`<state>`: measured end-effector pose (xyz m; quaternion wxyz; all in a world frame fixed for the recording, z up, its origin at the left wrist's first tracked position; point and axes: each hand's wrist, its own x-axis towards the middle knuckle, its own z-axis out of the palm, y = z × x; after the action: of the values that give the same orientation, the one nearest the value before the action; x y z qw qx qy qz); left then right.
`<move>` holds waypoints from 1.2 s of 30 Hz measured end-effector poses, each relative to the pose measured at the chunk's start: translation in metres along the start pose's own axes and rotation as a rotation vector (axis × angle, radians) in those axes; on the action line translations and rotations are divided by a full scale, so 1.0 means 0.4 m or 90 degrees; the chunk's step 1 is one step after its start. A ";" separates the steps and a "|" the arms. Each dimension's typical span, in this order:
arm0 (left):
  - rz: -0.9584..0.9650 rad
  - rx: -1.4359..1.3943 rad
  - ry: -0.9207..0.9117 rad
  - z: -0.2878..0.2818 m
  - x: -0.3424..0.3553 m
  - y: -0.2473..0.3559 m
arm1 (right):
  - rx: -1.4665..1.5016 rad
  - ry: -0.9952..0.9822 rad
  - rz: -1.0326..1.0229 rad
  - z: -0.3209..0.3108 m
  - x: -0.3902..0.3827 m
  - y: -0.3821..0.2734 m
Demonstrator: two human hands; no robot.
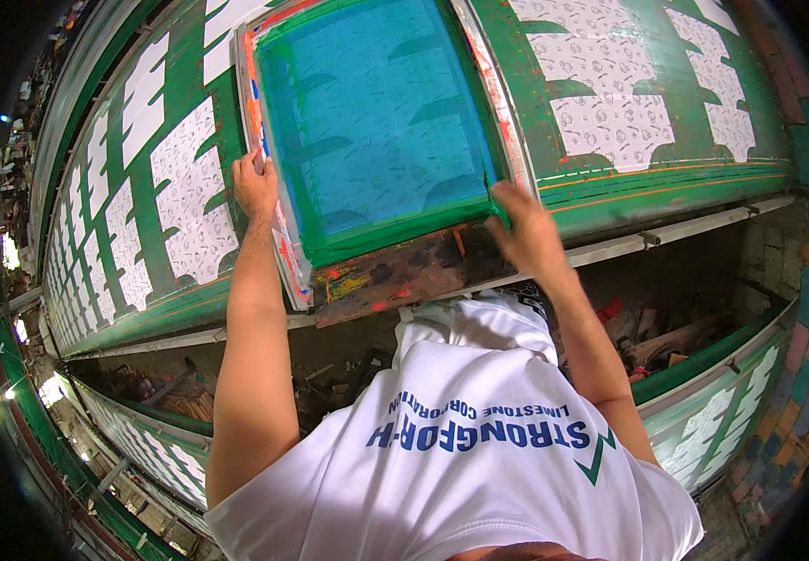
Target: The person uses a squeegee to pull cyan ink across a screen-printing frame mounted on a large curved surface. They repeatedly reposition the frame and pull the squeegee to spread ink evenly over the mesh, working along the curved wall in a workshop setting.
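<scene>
Both hands steady the screen-printing frame (376, 122) at twelve o'clock on the green surface (666, 187): left hand (255, 187) fingers curled over its edge, right hand (526, 229) gripping its corner (keeping it aligned, I judge).

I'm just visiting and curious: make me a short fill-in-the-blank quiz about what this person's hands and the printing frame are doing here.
1. The mesh inside the printing frame is coloured ____.
2. The left hand grips the frame's ____ edge.
3. The right hand rests at the frame's near ____ corner.
4. The white cloth pieces lie on a long table painted ____.

Missing words: blue; left; right; green
</scene>
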<state>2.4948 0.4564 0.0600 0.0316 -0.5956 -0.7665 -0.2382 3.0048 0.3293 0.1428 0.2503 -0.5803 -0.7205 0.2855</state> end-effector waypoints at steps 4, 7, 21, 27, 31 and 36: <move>-0.027 0.012 -0.020 -0.004 0.000 0.004 | 0.017 0.075 0.164 -0.052 0.087 0.136; -0.019 0.001 -0.014 -0.007 -0.001 0.004 | 0.054 0.043 0.194 -0.023 0.117 0.181; 0.049 -0.045 0.022 0.013 0.002 -0.067 | -0.090 0.073 0.067 -0.092 0.118 0.087; 0.062 -0.075 -0.005 0.014 0.064 0.046 | -0.100 0.104 0.033 -0.250 0.153 0.127; 0.081 -0.067 0.010 0.072 0.093 0.255 | -0.093 0.112 0.059 -0.409 0.173 0.279; 0.084 -0.070 0.036 0.171 0.048 0.577 | -0.081 0.106 0.094 -0.615 0.174 0.543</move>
<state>2.7197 0.5422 0.0815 0.0363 -0.6384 -0.7103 -0.2941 3.3115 0.4628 0.1673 0.2505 -0.6683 -0.6690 0.2077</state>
